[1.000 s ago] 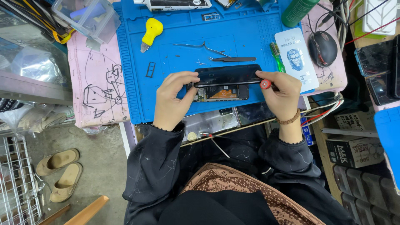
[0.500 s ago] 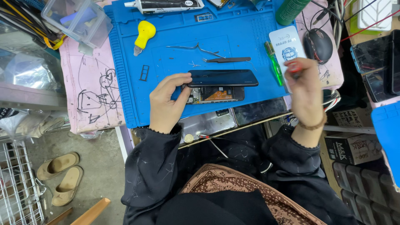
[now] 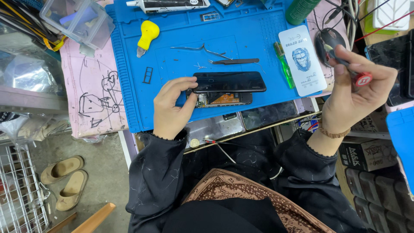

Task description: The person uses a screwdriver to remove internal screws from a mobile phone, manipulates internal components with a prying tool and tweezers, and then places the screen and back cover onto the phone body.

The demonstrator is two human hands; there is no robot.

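A black phone (image 3: pixel 228 82) with its screen lifted off the body (image 3: pixel 222 99) lies on the blue work mat (image 3: pixel 172 34). My left hand (image 3: pixel 172 108) grips the phone's left end, fingers on the screen edge and thumb on the body. My right hand (image 3: pixel 353 90) is raised off to the right, away from the phone, shut on a small screwdriver (image 3: pixel 351 69) with a red cap. Its tip points up and left toward a black mouse (image 3: pixel 325 43).
On the mat lie tweezers (image 3: pixel 235 61), a yellow-handled tool (image 3: pixel 146 36), a green brush (image 3: pixel 282 64) and a white flat package (image 3: pixel 302 60). A clear plastic box (image 3: pixel 77 19) sits far left. Spare phones (image 3: pixel 263 115) rest on the table's near edge. Sandals (image 3: pixel 64 179) lie on the floor.
My right hand has left the phone's right end and swung up and right with the screwdriver. My left hand stays on the phone's left end.
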